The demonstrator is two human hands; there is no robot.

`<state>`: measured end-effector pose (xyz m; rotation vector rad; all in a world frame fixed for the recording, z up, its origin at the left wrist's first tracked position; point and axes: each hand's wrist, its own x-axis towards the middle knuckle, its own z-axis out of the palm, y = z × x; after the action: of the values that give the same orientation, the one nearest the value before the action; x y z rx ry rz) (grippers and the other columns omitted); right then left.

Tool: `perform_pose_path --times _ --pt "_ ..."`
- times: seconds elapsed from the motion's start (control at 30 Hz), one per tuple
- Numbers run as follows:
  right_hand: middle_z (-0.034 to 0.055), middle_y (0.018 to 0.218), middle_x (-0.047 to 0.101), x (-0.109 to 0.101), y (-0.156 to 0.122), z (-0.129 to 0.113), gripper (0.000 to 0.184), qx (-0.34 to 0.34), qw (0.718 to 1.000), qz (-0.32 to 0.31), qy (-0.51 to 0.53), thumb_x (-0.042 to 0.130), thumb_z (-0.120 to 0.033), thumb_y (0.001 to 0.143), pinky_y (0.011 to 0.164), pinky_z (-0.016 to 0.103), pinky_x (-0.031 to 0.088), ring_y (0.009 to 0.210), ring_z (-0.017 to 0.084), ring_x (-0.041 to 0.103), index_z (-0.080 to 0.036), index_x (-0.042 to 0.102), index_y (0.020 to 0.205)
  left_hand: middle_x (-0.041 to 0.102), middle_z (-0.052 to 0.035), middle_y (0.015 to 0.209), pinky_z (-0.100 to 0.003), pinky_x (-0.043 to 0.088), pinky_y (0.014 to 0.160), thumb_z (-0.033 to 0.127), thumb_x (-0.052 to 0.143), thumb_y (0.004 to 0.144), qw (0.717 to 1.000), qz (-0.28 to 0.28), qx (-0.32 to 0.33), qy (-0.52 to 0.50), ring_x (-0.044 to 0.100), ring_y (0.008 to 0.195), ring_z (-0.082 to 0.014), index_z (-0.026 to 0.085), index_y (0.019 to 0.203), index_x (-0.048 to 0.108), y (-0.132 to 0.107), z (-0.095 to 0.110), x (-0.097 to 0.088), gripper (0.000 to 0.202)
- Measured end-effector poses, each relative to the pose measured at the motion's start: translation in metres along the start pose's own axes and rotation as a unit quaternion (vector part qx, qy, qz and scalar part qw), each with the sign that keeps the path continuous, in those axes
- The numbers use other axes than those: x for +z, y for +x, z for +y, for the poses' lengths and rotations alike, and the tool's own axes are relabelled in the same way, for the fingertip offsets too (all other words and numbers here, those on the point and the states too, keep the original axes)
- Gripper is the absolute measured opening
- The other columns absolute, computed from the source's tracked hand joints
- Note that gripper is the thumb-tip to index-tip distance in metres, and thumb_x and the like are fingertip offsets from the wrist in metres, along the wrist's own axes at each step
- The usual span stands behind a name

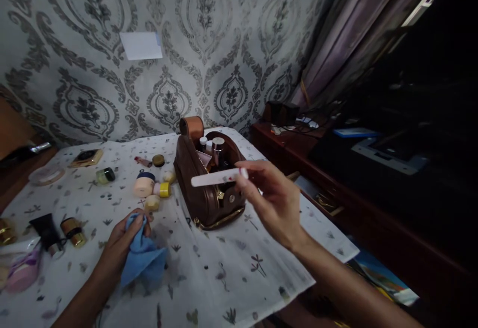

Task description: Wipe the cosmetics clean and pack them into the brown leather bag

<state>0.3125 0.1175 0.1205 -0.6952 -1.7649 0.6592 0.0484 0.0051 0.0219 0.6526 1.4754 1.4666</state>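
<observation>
My right hand (271,198) pinches a slim white tube (218,177) by its end and holds it level over the open brown cosmetic bag (207,188). Several bottles stand upright inside the bag. My left hand (121,241) rests low on the table, its fingers closed round a crumpled blue cloth (142,258). Both hands are over the white patterned tablecloth (231,268).
Small jars and tubes lie scattered left of the bag: a peach jar (144,184), a yellow-capped tube (163,189), a green jar (105,174), a compact (86,157), gold-capped items (72,231). A dark wooden cabinet (336,188) stands right of the table. Patterned wallpaper lies behind.
</observation>
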Motion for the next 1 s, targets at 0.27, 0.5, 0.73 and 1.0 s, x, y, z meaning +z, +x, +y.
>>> perform_pose_path --times 0.27,0.5,0.73,1.0 --pt "0.0045 0.085 0.069 -0.033 0.027 0.018 0.028 -0.027 0.986 -0.017 -0.165 0.060 -0.042 0.093 0.062 0.026 0.051 0.071 0.015 0.063 -0.018 0.069 0.102 0.052 0.0036 0.061 -0.018 0.032 0.044 0.065 0.069 0.072 0.993 -0.058 0.005 0.105 0.040 0.048 -0.0094 0.018 0.082 0.060 0.002 0.001 -0.002 0.048" --pt "0.0040 0.086 0.068 -0.033 0.036 0.029 0.025 -0.026 0.965 -0.063 -0.254 0.058 -0.038 0.092 0.057 0.025 0.045 0.062 0.013 0.057 -0.019 0.066 0.106 0.053 0.0031 0.061 -0.019 0.032 0.044 0.065 0.069 0.071 0.986 -0.091 -0.015 0.141 0.041 0.048 -0.0099 0.019 0.080 0.061 0.000 0.006 0.002 0.048" --pt "0.0025 0.091 0.068 -0.020 0.032 0.046 0.011 -0.060 0.899 -0.181 -0.394 0.051 -0.027 0.095 0.060 0.025 0.038 0.069 0.013 0.061 -0.019 0.059 0.098 0.053 0.0015 0.059 -0.021 0.033 0.045 0.070 0.065 0.071 0.971 -0.124 -0.011 0.204 0.042 0.047 -0.0116 0.019 0.078 0.065 0.003 0.004 0.000 0.052" --pt "0.0003 0.088 0.070 -0.011 0.033 0.055 0.012 -0.062 0.843 -0.232 -0.481 0.053 -0.029 0.097 0.057 0.026 0.030 0.070 0.013 0.063 -0.020 0.060 0.092 0.054 -0.0004 0.061 -0.023 0.038 0.050 0.070 0.061 0.074 0.957 -0.152 0.016 0.249 0.046 0.053 -0.0146 0.020 0.078 0.068 0.006 0.000 -0.003 0.050"
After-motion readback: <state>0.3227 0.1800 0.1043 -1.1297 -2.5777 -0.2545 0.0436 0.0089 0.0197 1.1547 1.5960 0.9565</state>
